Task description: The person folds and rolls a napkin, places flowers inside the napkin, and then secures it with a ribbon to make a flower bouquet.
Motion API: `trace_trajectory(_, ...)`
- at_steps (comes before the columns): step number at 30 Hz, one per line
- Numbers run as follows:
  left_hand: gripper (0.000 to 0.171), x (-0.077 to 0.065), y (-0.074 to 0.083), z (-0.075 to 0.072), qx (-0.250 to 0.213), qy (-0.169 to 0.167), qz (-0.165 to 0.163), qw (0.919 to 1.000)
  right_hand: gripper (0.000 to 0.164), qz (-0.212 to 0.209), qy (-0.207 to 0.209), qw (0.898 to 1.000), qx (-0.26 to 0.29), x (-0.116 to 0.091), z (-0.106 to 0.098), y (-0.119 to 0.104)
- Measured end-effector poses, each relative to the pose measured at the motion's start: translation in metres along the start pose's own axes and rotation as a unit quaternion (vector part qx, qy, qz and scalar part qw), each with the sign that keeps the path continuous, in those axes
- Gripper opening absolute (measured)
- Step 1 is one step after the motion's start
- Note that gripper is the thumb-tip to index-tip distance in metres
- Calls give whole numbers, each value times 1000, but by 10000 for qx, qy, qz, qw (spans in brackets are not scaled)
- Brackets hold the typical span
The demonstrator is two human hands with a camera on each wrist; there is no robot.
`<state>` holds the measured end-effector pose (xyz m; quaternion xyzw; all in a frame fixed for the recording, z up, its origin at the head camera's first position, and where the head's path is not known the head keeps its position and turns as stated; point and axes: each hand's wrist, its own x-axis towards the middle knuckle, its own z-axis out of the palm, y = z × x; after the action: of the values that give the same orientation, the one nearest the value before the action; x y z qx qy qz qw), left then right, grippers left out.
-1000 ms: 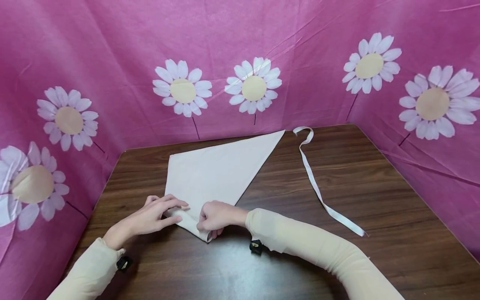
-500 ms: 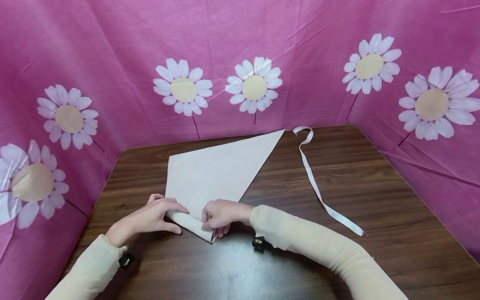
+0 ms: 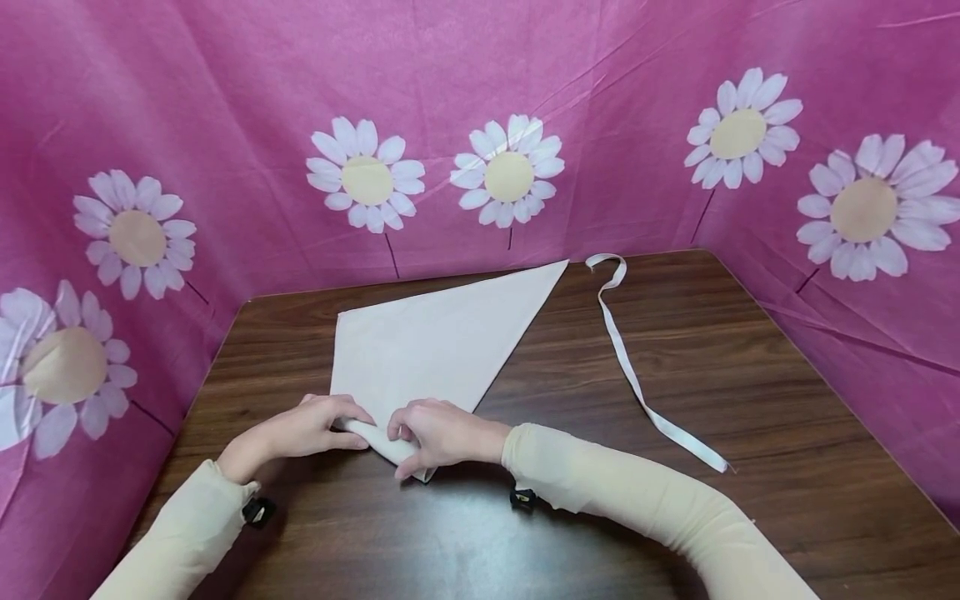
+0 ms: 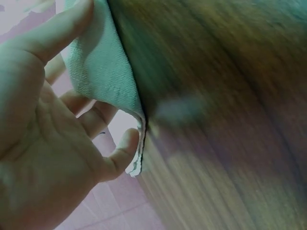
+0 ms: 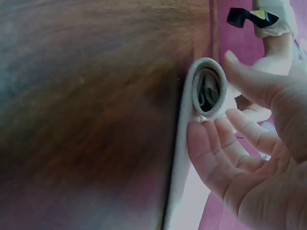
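A cream cloth (image 3: 431,346) lies flat on the table, its far corner pointing to the back right. Its near edge is wound into a short roll (image 3: 381,442). My left hand (image 3: 300,427) holds the roll's left end, thumb on the near side and fingers over the far side. At the other end my right hand (image 3: 450,435) grips the roll between thumb and bent fingers. The right wrist view looks into the roll's end (image 5: 221,103), where several layers curl inside. The left wrist view shows the cloth's layered edge (image 4: 140,143) beside the little finger.
A narrow white ribbon (image 3: 628,367) lies loosely along the right of the dark wooden table (image 3: 765,400), curled at its far end. Pink curtain fabric (image 3: 615,125) printed with daisies encloses the back and sides. Each wrist carries a small black camera mount (image 3: 258,511).
My right hand has shifted its grip: its thumb now lies on the near side of the roll. The left hand stays at the left end, its thumb closer to the roll.
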<state>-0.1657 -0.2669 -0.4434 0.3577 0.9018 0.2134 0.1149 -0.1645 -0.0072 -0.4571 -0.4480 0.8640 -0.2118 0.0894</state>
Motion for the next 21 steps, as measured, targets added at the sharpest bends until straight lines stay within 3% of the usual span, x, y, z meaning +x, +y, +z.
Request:
trace_trajectory(5,32,-1,0,0,-63,17,-175,9998,34,338,-152,9960,817,0,3,5)
trace_trajectory(10,46,-3,1,-3,-35,180,-335,9993,20,835,-569,9704,2192,-3,1,8)
trace_trajectory(12,47,-4,2,-5,148,311,-457,9984,16,969,-711,9617,2464,-4,0,8)
trace_trajectory(14,46,-4,3,-5,402,488,-485,9968,14,1047,-788,9599,2480,-5,-2,8)
trace_trajectory(17,44,-1,5,-3,724,804,-171,9940,13,1159,-796,9609,2384,-5,-3,8)
trace_trajectory(21,35,4,8,3,805,1003,603,9899,13,1260,-786,9630,2250,-5,-5,9)
